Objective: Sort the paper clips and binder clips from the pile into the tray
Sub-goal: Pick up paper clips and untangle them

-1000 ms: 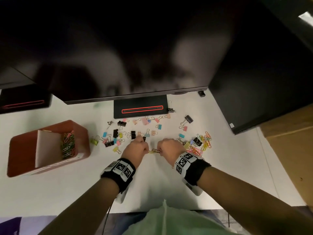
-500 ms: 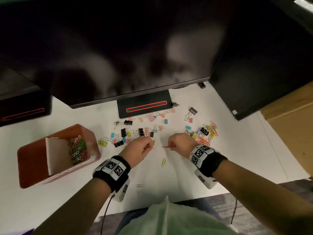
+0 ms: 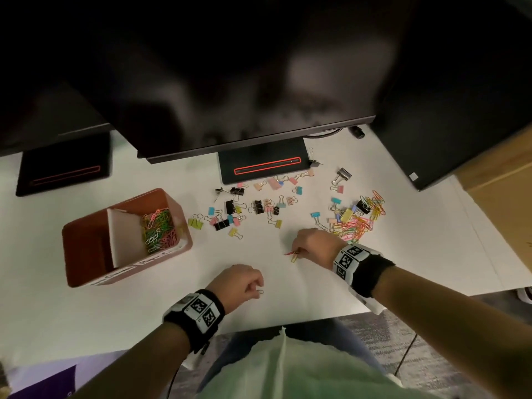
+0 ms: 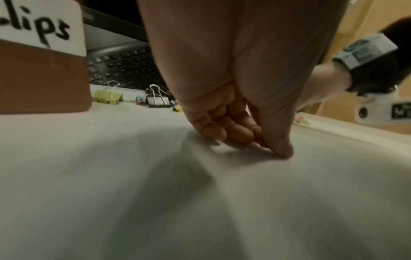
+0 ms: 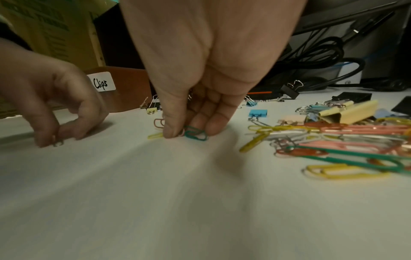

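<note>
A brown tray point(image 3: 86, 254) stands at the left with a white divider; its right compartment holds coloured paper clips point(image 3: 158, 228). Loose binder clips point(image 3: 244, 208) lie mid-table. A paper clip pile point(image 3: 357, 223) lies to the right. My right hand point(image 3: 299, 251) is down on the table beside that pile. It pinches several paper clips point(image 5: 193, 134), green, pink, yellow and red. My left hand point(image 3: 259, 289) is nearer the front edge, its thumb and finger pinching a small silver paper clip point(image 5: 56, 142) against the table. In the left wrist view the fingertips point(image 4: 240, 135) press the surface.
A dark monitor overhangs the back of the white table, with its black base point(image 3: 263, 165) behind the binder clips and a second base point(image 3: 63, 174) at the far left. A keyboard point(image 4: 124, 68) lies behind the tray. Cables point(image 5: 322, 58) run at the back right.
The hands were together over mid-table and have parted. My left hand came back toward the front edge onto the silver clip. My right hand dropped onto the yellow clip lying on the table.
</note>
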A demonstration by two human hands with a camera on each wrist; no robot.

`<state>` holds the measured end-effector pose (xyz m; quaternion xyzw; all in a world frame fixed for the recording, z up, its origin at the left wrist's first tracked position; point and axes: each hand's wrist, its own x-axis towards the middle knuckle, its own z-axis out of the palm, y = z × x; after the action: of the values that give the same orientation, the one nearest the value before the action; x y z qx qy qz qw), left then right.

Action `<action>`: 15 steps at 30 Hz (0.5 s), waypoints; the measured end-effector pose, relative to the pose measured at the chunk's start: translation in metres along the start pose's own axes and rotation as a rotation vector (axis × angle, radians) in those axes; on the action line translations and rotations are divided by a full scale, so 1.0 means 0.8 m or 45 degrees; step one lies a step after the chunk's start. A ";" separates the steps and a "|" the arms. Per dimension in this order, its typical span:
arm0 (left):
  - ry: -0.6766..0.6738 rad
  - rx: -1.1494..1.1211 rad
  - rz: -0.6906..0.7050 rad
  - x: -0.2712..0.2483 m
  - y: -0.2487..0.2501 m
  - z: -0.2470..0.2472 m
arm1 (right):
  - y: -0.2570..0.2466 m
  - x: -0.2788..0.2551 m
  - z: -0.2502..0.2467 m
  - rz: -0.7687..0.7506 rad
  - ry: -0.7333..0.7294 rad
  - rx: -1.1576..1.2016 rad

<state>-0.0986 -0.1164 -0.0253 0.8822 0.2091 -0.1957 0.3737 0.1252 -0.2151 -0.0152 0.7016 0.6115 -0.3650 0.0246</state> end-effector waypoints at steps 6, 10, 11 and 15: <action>0.090 0.089 0.022 0.003 0.002 0.007 | -0.001 0.001 0.004 -0.011 0.038 0.007; 0.072 0.165 0.034 0.006 0.005 0.003 | 0.001 0.001 0.006 0.013 0.046 0.079; 0.065 0.167 0.026 0.007 0.007 0.001 | 0.001 0.001 0.007 0.020 0.054 0.095; 0.059 0.108 0.011 0.016 0.015 -0.005 | 0.011 -0.007 0.000 0.037 0.142 0.170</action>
<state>-0.0811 -0.1181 -0.0218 0.9024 0.2055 -0.1826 0.3318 0.1329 -0.2217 -0.0159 0.7296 0.5761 -0.3649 -0.0510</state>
